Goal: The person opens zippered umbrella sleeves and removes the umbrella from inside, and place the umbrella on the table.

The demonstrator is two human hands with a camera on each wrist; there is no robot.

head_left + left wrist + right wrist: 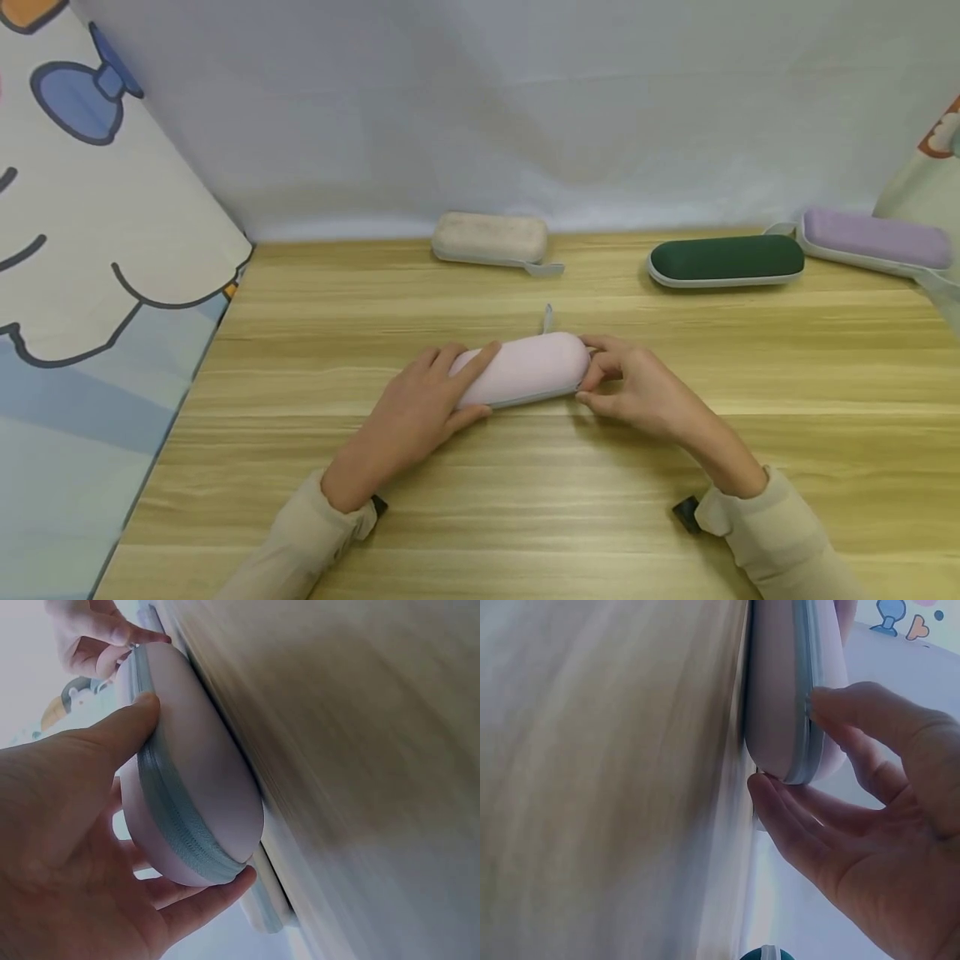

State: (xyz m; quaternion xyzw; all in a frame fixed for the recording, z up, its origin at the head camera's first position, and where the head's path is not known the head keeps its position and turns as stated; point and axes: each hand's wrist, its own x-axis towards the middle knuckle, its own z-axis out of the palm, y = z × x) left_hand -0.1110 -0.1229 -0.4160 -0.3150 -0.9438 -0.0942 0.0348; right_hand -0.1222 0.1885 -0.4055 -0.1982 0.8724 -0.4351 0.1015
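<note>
A pale pink hard zippered case (528,367) lies on the wooden table, its grey zipper (169,802) running round the side. My left hand (420,408) grips the case's left end, thumb along the near side at the zipper and fingers over the top and round the end. At the right end, my right hand (637,387) pinches the zipper pull between thumb and bent index finger, the pull mostly hidden by the fingertips. In the right wrist view, the other fingers (795,825) of that hand reach round the case's end. A grey strap (548,318) sticks out behind the case.
Along the table's back edge lie a beige case (491,239), a dark green case (726,260) and a lilac case (873,239), each with a grey strap. A white cloth (525,117) hangs behind, and a cartoon-printed cloth (97,250) covers the left side.
</note>
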